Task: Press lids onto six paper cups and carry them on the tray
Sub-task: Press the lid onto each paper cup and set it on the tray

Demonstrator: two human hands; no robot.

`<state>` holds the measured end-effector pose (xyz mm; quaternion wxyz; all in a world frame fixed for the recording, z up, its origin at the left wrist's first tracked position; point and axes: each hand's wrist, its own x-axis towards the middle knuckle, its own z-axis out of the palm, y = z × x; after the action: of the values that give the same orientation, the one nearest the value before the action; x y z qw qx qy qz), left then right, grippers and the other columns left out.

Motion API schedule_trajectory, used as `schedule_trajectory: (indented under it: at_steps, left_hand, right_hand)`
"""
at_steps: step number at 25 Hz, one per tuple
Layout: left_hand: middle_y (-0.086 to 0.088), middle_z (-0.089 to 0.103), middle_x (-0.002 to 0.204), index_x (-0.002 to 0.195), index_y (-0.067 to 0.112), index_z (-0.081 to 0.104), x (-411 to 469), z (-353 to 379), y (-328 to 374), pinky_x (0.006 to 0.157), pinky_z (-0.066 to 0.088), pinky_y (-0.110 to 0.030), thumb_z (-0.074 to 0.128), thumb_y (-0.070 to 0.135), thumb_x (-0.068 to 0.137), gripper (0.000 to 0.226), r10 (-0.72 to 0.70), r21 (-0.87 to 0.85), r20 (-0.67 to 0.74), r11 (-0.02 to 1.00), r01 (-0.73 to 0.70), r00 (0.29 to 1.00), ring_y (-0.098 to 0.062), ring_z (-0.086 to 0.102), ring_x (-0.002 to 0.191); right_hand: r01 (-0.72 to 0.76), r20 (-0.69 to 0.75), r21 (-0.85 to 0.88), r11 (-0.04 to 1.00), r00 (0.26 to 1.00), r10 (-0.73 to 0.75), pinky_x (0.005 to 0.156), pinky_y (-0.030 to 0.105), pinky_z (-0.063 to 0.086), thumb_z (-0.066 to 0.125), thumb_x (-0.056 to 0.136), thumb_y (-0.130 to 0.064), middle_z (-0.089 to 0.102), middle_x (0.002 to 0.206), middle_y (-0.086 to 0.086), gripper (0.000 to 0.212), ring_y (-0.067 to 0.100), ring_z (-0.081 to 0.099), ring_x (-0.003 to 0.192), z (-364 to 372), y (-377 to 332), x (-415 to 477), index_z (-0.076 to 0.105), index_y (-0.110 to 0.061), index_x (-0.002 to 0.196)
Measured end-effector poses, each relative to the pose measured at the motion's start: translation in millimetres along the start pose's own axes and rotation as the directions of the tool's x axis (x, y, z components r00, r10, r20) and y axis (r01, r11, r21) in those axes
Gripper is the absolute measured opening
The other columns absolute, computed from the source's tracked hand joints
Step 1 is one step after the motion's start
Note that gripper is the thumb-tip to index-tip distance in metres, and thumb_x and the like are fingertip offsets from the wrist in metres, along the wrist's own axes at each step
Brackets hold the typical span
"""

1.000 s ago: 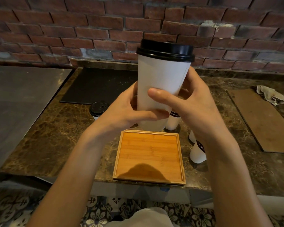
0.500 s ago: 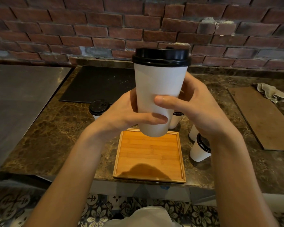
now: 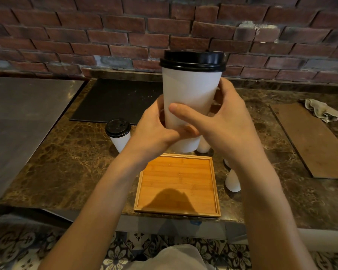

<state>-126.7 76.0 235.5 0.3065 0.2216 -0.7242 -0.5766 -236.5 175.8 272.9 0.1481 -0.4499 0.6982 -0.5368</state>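
We hold the cup upright in the air over the bench, near the far edge of the tray. The left grip wraps its lower wall; the right grip curls round the other side, thumb across the front. Both grips sit low, which leaves the lid clear, probably for a seating check. No cup stands on the tray yet. A side cup stands lidded at left; further cups stand at right, part hidden.

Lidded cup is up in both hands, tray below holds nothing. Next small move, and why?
Probably lower the white paper cup with the black lid onto a far corner of the square bamboo tray: left hand and right hand grip it above the tray, lid looks seated.
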Motion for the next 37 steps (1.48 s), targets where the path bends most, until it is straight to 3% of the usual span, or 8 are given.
schedule_trajectory:
  at_steps: [5, 9, 12, 16, 19, 22, 29, 37]
  left_hand:
    - [0.017, 0.058, 0.105, 0.104, 0.043, 0.046, 0, 3, -7, 0.066, 0.047, -0.003, 0.076, 0.003, 0.073, 0.058, 0.014, 0.003, -0.013, 1.0, -0.014, 1.0, 0.017, 0.057, 0.092]
    - [0.019, 0.056, 0.104, 0.102, 0.044, 0.044, 0, 2, -5, 0.063, 0.046, -0.002, 0.077, 0.004, 0.073, 0.059, 0.026, 0.024, -0.006, 0.999, -0.026, 1.0, 0.019, 0.056, 0.09]
    - [0.02, 0.056, 0.104, 0.103, 0.044, 0.043, -1, 2, -1, 0.063, 0.046, -0.002, 0.079, 0.008, 0.07, 0.059, 0.03, 0.041, -0.005, 0.999, -0.03, 1.0, 0.02, 0.056, 0.088]
    - [0.018, 0.058, 0.106, 0.108, 0.044, 0.044, -4, -1, 8, 0.068, 0.049, -0.006, 0.08, 0.032, 0.061, 0.061, 0.017, 0.009, 0.05, 1.0, -0.018, 0.999, 0.011, 0.058, 0.096]
    - [0.023, 0.062, 0.102, 0.112, 0.042, 0.047, -5, -4, 12, 0.068, 0.05, -0.008, 0.079, 0.038, 0.057, 0.064, 0.001, -0.017, 0.089, 1.0, 0.0, 0.996, 0.008, 0.059, 0.097]
    - [0.012, 0.06, 0.111, 0.125, 0.029, 0.047, -4, -8, 14, 0.076, 0.054, -0.017, 0.085, 0.032, 0.058, 0.077, -0.047, 0.006, 0.158, 0.999, 0.046, 0.986, -0.003, 0.06, 0.103]
    - [-0.004, 0.062, 0.118, 0.131, 0.017, 0.048, -7, -11, 15, 0.09, 0.052, -0.036, 0.078, 0.027, 0.059, 0.078, -0.025, -0.096, 0.297, 0.994, 0.056, 0.955, -0.019, 0.059, 0.112]
    - [0.005, 0.064, 0.112, 0.124, 0.024, 0.052, -6, -8, 13, 0.081, 0.053, -0.025, 0.08, 0.032, 0.055, 0.075, -0.038, -0.103, 0.222, 0.993, 0.062, 0.974, -0.012, 0.062, 0.106]
  right_hand:
    - [-0.024, -0.041, -0.079, 0.997, 0.999, 0.021, 0.089, 0.037, 0.054, 0.071, 0.064, -0.062, 0.049, 0.11, -0.022, 0.084, 0.004, 0.052, 0.107, 7, -1, -3, 0.04, -0.028, 0.134]
    - [0.008, -0.046, -0.073, 0.997, 0.999, -0.012, 0.081, 0.025, 0.052, 0.07, 0.063, -0.065, 0.047, 0.101, -0.029, 0.07, -0.004, 0.052, 0.098, 5, -3, -5, 0.038, -0.038, 0.12]
    - [0.024, -0.043, -0.059, 0.998, 0.999, -0.027, 0.078, 0.02, 0.05, 0.071, 0.063, -0.065, 0.05, 0.103, -0.027, 0.071, -0.005, 0.053, 0.1, 3, -4, -4, 0.04, -0.038, 0.12]
    - [0.047, 0.02, 0.038, 0.998, 0.999, -0.047, 0.076, 0.015, 0.055, 0.079, 0.067, -0.054, 0.056, 0.111, -0.022, 0.072, -0.008, 0.056, 0.1, -7, -3, 0, 0.046, -0.033, 0.127]
    - [0.045, 0.086, 0.097, 0.994, 0.995, -0.053, 0.081, 0.017, 0.056, 0.077, 0.063, -0.054, 0.059, 0.117, -0.017, 0.079, -0.004, 0.059, 0.104, -14, -1, 2, 0.048, -0.029, 0.132]
    - [0.056, 0.151, 0.16, 0.985, 0.985, -0.08, 0.082, 0.019, 0.055, 0.079, 0.067, -0.048, 0.061, 0.117, -0.015, 0.075, -0.001, 0.06, 0.107, -17, 1, 2, 0.049, -0.027, 0.132]
    - [0.03, 0.259, 0.281, 0.959, 0.96, -0.106, 0.078, 0.018, 0.054, 0.077, 0.072, -0.028, 0.066, 0.113, -0.013, 0.066, 0.005, 0.064, 0.108, -19, 4, 1, 0.051, -0.02, 0.132]
    - [0.003, 0.238, 0.211, 0.978, 0.97, -0.054, 0.08, 0.021, 0.056, 0.08, 0.069, -0.04, 0.064, 0.115, -0.009, 0.072, 0.003, 0.063, 0.105, -18, -1, 1, 0.052, -0.02, 0.132]
